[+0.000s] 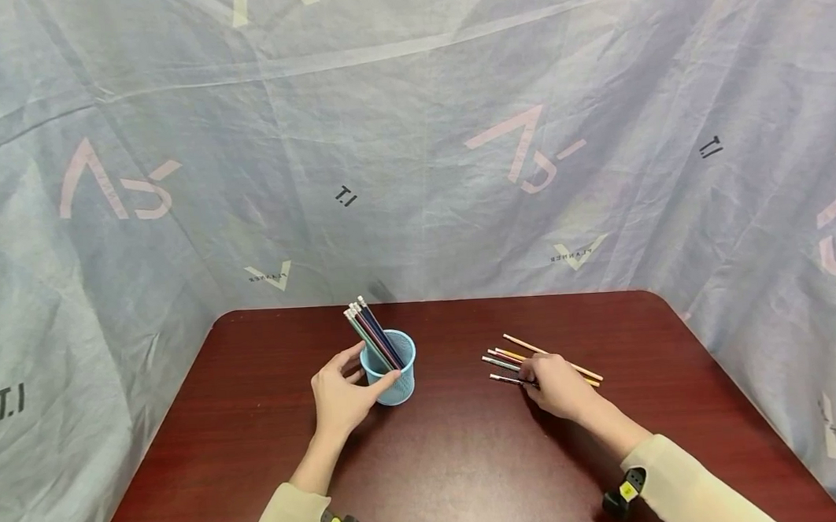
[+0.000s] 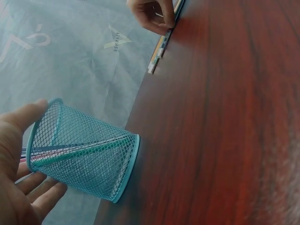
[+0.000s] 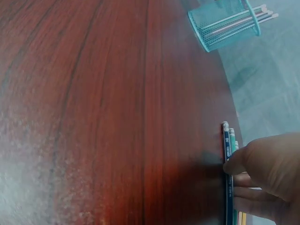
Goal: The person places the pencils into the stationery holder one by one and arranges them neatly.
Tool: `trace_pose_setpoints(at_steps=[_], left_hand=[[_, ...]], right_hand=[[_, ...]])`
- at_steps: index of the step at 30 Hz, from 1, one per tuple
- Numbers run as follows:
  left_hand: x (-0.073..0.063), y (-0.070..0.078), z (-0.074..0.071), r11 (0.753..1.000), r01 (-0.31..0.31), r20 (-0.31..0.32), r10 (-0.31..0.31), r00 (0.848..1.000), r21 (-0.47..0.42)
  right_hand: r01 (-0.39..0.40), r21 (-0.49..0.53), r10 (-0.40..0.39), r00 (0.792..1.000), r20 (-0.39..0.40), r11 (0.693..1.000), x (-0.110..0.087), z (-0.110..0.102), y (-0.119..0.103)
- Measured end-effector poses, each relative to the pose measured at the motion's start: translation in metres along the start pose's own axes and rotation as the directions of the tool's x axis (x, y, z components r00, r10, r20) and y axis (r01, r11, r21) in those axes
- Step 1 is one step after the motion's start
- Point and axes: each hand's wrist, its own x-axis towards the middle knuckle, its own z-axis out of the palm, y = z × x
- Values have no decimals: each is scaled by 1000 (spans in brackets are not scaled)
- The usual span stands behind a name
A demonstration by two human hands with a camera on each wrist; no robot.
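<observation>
Steadily enough, the left hand [image 1: 340, 403] grips the blue mesh cup [image 1: 399, 388] near its rim, thumb and fingers on opposite sides; several pencils [image 1: 372, 334] lean inside. Well apart, toward the right of the dark red table [image 1: 457, 464], the right hand [image 1: 559, 384] pinches a dark pencil [image 3: 228, 192]; whether its half-hidden fingertips catch another, I cannot tell. Loose pencils [image 1: 522, 343] lie just beside it.

Dark reddish-brown worktop [image 1: 457, 464], streaked and faintly shiny, light-blue mesh cup [image 1: 396, 390] standing left of centre, loose pencils [image 1: 501, 363] lying towards the right
</observation>
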Motion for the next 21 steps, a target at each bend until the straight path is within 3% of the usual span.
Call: trace_pose_setpoints(at_steps=[6,14,21], left_hand=[[1,-2,0,1000,-7,-13,7,1000,-5],[2,-1,-1,1000,-2,-14,2,1000,0],[2,-1,-1,1000,26,0,-26,1000,5]], right_hand=[[15,-1,-15,1000,-7,1000,2,-1,0],[85,42,-80,990,-112,996,16,-15,-2],[39,154,-24,995,-96,987,36,-34,-1]])
